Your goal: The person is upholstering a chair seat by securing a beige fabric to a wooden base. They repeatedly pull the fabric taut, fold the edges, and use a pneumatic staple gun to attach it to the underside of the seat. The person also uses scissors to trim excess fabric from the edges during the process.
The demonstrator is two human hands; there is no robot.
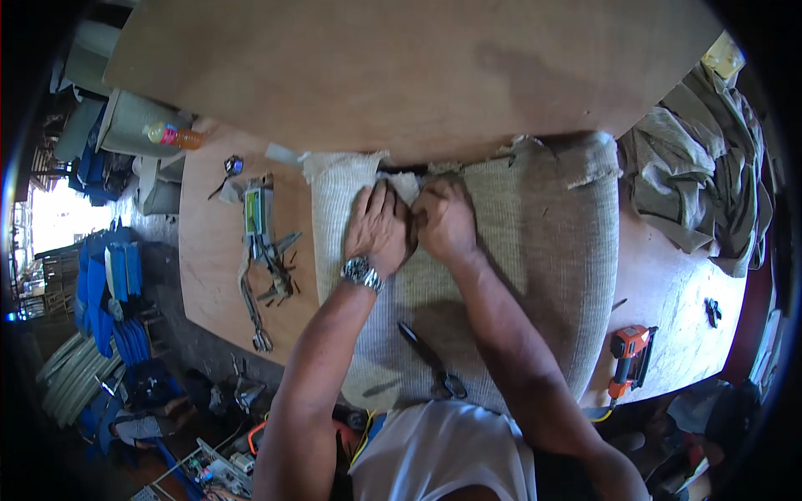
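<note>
A cushion-like seat panel covered in beige woven fabric (535,275) lies in front of me. My left hand (378,224), with a metal wristwatch (362,272) at its wrist, lies flat on the cover near its far edge, fingers stretched out. Right beside it, my right hand (444,219) is closed, its fingers pinched at the cover's far edge. A pale scrap of padding or cloth (404,185) shows between the hands; exactly what the right fingertips grip is partly hidden. Dark scissors (430,357) rest on the cover near my body.
An orange staple gun (628,361) with a yellow hose sits at the right. Crumpled beige fabric (697,159) is heaped at the far right. Metal tools (263,242) and a bottle of orange drink (174,135) lie left. A large wooden panel (401,75) borders the far side.
</note>
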